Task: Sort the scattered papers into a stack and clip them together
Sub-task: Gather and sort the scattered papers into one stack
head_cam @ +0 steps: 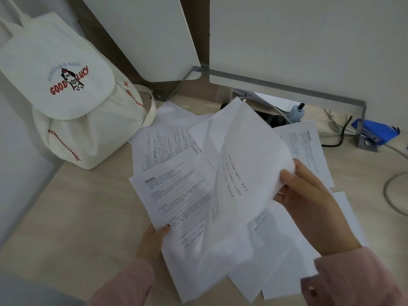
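Note:
Several printed white papers (167, 146) lie overlapping on a light wooden desk (72, 213). My right hand (309, 202) pinches the right edge of one sheet (247, 164), which is lifted and curved upward above the pile. My left hand (154, 237) holds the lower left corner of a printed sheet (174, 191), thumb on top, with the fingers hidden beneath the paper. More sheets (276, 257) spread toward the desk's front edge between my pink sleeves. A blue clip (375, 131) sits at the far right near the wall.
A white drawstring bag (72, 102) printed "GOOD LUCY" stands at the back left against the wall. White panels (298, 40) rise behind the desk. Cables (393, 191) and a white charger (297, 111) lie at the back right.

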`<action>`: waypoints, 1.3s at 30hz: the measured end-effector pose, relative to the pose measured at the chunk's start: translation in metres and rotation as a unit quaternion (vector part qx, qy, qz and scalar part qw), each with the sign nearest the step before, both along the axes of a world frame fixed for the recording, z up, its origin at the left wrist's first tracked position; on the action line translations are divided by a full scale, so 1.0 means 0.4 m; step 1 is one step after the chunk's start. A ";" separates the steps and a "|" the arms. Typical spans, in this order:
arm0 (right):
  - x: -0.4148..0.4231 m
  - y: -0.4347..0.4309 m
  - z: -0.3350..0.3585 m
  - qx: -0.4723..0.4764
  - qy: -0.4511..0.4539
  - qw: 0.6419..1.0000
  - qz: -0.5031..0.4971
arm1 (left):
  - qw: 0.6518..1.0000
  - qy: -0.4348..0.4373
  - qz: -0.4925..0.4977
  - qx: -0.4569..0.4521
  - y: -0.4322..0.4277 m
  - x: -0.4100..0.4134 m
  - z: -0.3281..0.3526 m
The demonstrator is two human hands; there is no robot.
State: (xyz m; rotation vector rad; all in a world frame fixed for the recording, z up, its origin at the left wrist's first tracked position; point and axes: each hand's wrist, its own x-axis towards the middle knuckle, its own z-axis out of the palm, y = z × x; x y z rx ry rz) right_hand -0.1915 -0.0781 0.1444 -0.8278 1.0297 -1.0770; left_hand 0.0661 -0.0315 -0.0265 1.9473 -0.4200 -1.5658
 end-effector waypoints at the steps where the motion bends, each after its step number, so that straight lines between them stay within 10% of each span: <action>1: -0.013 0.004 -0.001 0.003 -0.025 0.999 -0.020 | 1.000 0.003 0.003 0.004 0.001 -0.001 -0.002; 17: -0.088 0.214 -0.343 0.349 0.122 0.925 -0.082 | 0.986 0.149 0.073 0.005 0.079 -0.034 0.021; 33: 0.085 0.285 -0.347 0.345 0.142 0.893 0.252 | 0.991 0.120 0.042 -0.033 0.114 -0.081 0.025; 39: 0.041 0.247 -0.354 0.309 0.213 0.916 0.144 | 0.997 0.059 0.034 -0.041 0.101 -0.018 0.022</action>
